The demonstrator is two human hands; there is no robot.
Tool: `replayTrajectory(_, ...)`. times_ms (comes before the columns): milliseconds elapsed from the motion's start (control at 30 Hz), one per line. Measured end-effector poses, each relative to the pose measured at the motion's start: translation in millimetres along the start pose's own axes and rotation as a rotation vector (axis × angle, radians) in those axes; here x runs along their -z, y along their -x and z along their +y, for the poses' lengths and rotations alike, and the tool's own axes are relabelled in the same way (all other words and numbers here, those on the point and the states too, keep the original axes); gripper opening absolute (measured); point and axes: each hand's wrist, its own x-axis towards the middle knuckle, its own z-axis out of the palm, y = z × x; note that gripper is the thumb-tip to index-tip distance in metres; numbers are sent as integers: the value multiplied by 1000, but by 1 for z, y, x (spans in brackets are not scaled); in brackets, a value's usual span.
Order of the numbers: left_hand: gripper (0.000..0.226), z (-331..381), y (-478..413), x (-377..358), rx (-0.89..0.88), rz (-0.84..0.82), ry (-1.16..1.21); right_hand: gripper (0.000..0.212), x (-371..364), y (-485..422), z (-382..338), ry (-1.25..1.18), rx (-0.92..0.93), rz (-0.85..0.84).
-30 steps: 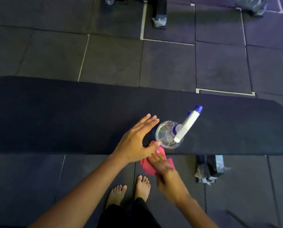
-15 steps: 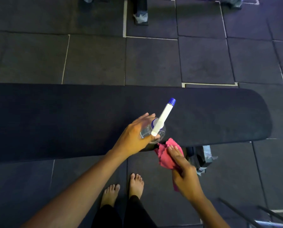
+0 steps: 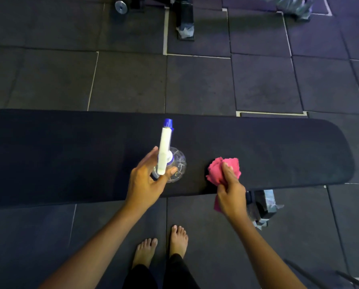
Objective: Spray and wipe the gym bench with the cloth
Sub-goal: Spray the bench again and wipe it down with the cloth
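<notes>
Currently: long dark padded gym bench [image 3: 70, 155] runs across the view, rounded end at the right. Left hand [image 3: 146, 184] is wrapped around the neck of a clear plastic spray bottle with white trigger head and blue nozzle [image 3: 167, 157], fingers curled on it, nozzle pointing toward the bench's far edge. Bottle is over the bench's middle; can't tell if its base touches the pad. Right hand [image 3: 231, 193] clenches a bunched pink cloth [image 3: 219, 170], pressed on the bench top near its front edge, right of the bottle, clear gap between them. Bare feet [image 3: 162, 247] on dark rubber floor tiles [image 3: 195, 84] just in front of the bench.
</notes>
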Motion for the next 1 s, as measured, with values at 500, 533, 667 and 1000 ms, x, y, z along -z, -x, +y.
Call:
replayTrajectory(500, 45, -10, -2, 44, 3, -12, -10, 61, -12, 8, -43, -210, -7, 131)
replayTrajectory(533, 45, -13, -2, 45, 10, -21, -12, 61, -7, -13, -47, -160, -23, 180)
replayTrajectory(667, 47, -21, 1, 48, 44, -27, -18, 67, -38, -46, -61, 45, 2, -33)
replayTrajectory(1000, 48, -24, -1, 44, 41, -90, -32, 68, -59, 39, -42, 146, 370, -463)
